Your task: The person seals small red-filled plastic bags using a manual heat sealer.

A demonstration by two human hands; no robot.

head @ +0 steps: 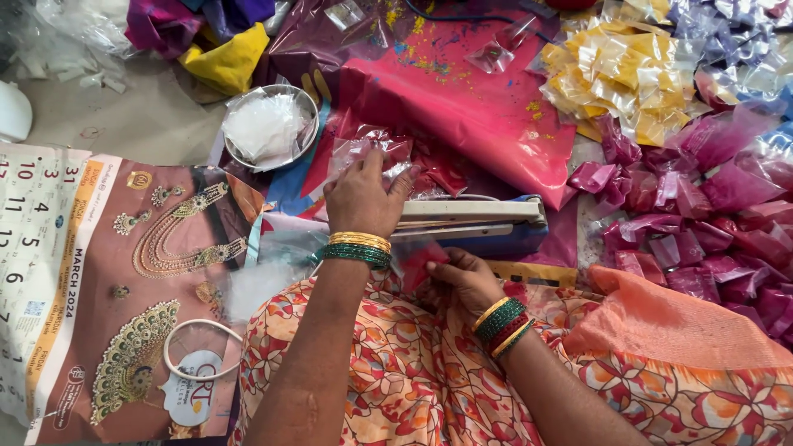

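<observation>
The left hand (361, 198) lies flat on the arm of a white and blue heat sealer (475, 219), fingers pressed together and bearing down, so the arm looks shut on its base. Under it, the right hand (462, 281) pinches a small clear packet of pink powder (420, 266) by its lower part, with the packet's mouth tucked toward the sealer bar — the seal on this one appears to be in the making, not yet finished.

Much of the work seems already done. To the right lies a wide heap of pink packets (702, 223), and beyond it a pile of yellow packets (619, 78) and a pile of bluish ones (735, 41) at the top corner. Whether every one of them is sealed cannot be told from here.

Some is left, by the look of it. Just past the left hand's fingertips sit a few more pink-filled bags (372, 149) on a big pink plastic sheet (462, 107) dusted with loose coloured powder, and these look unsealed. A round steel bowl (268, 124) holding white plastic bags stands near, to the left — likely the stock of empties. A calendar page (124, 272) with jewellery pictures covers the floor at the left, with a white ring (202, 351) lying on it.
</observation>
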